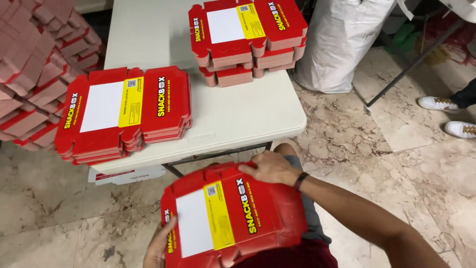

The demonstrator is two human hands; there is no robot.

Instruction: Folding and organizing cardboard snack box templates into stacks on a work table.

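Holding a flat red carton (233, 216) over the lap, just off the table's (238, 119) near edge

Right hand (270, 168) presses flat on the carton's top edge while the left hand (159, 243) curls a narrow grip around the bottom corner. With hold that light, I reckon the carton could slip to the floor (396, 159), or nudge the near-left stack (121, 114), which overhangs the edge.

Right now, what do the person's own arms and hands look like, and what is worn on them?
Both arms are bare, no sleeves showing and no gloves. The right hand has a dark band around its wrist. The left hand, at the bottom edge, shows no ring or band; its wrist is cut off by the frame.
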